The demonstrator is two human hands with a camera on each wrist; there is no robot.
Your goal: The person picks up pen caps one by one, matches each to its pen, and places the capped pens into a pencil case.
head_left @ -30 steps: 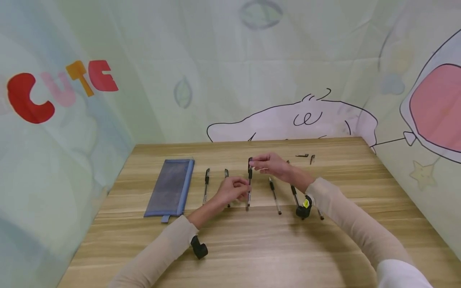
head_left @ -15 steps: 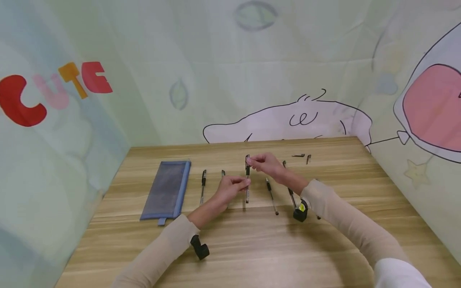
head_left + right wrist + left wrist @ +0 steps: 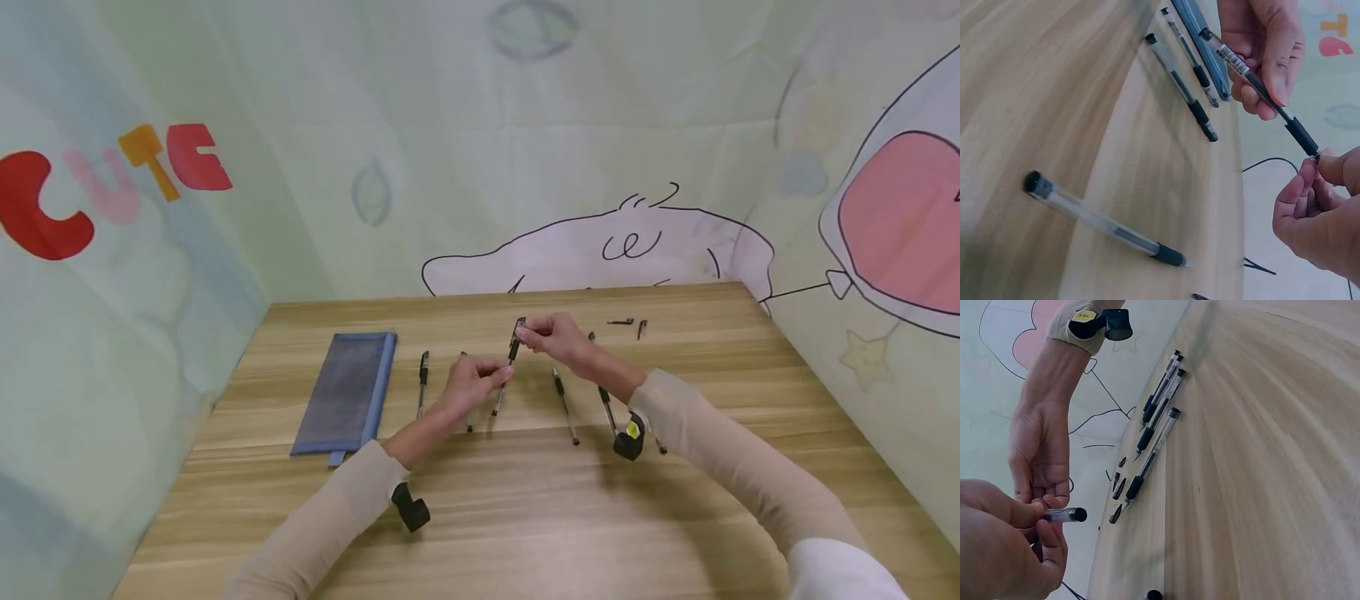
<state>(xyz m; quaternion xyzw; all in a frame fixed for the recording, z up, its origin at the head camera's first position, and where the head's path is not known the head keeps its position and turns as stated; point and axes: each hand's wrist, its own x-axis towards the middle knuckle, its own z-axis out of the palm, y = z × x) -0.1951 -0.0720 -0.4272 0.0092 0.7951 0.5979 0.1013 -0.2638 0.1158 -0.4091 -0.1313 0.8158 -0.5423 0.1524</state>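
Note:
In the head view both hands meet at one black gel pen (image 3: pixel 513 350), held slanting over the table with its lower end toward the left. My left hand (image 3: pixel 474 383) pinches the clear barrel between thumb and fingers. At the top end, my right hand (image 3: pixel 558 339) pinches the pen's black cap (image 3: pixel 519 327). From the right wrist, the pen's dark rubber grip (image 3: pixel 1302 135) shows between the hands, and the right fingertips cover the tip end. The left wrist view has only the barrel's end (image 3: pixel 1066 515) jutting out past the left fingers.
A blue mesh zip pouch (image 3: pixel 341 392) lies at left, beside a capped pen (image 3: pixel 423 379). Another pen (image 3: pixel 469 421) is partly under the left hand. An uncapped pen (image 3: pixel 566 407) and further pens (image 3: pixel 606 404) lie right, near the right forearm. Loose caps (image 3: pixel 621 322) lie at the back.
The pen has risen a little and tipped from upright to slanting, its lower end swinging left. Both hands keep their pinch on it and have moved slightly upward in view.

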